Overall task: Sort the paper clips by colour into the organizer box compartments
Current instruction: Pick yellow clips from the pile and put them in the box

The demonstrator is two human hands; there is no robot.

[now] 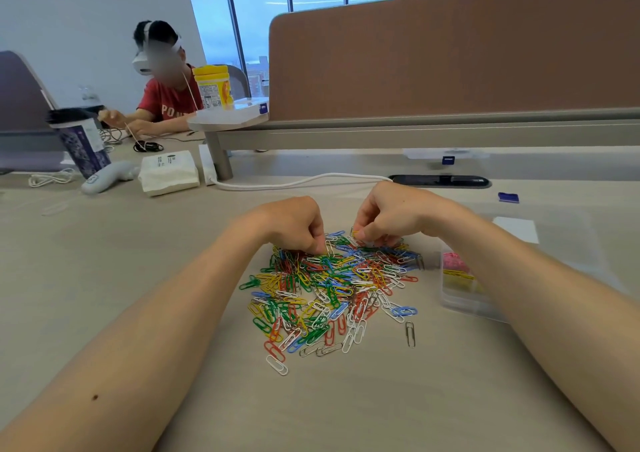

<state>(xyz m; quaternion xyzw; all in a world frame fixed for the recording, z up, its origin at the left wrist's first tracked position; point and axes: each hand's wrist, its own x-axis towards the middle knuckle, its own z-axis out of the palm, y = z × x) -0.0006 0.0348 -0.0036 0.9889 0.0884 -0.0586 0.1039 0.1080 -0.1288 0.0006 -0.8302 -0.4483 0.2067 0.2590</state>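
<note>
Paper clip pile (pixel 332 289) sits mid-desk (pixel 138 243), directly in front of the person: red, green, blue, yellow, white & silver clips all mixed. They lie flat and overlapping, long axes pointing every way w/ no shared direction. Left hand (pixel 294 224) is at the pile's far-left edge, knuckles up, fingers curled tight, thumb & forefinger tips pressed together on a white clip (pixel 329 250) whose long axis runs roughly toward/away from the person. Right hand (pixel 391 214) is at the pile's far-right edge, also curled narrow, fingertips pinching a clip (pixel 354 232) there; can't tell its colour. One silver clip (pixel 410 334) lies apart at the pile's near-right, flat, long axis nearly straight toward/away from the person. Organizer box (pixel 460 299) is clear plastic, just right of the pile, long axis running away from the person; the right forearm covers much of it. Pink clips (pixel 453 261) fill its far compartment, and yellow clips (pixel 457 276) lie in the next one nearer, mostly crosswise. Beyond the pile a white cable (pixel 298 183) runs left-right across the desk. Far left of the pile: tissue pack (pixel 168 173), purple cup (pixel 81 143). Behind the pile stands a brown partition (pixel 450 53); far left of it, another person (pixel 162 98) in a red shirt w/ a headset sits at the desk.
</note>
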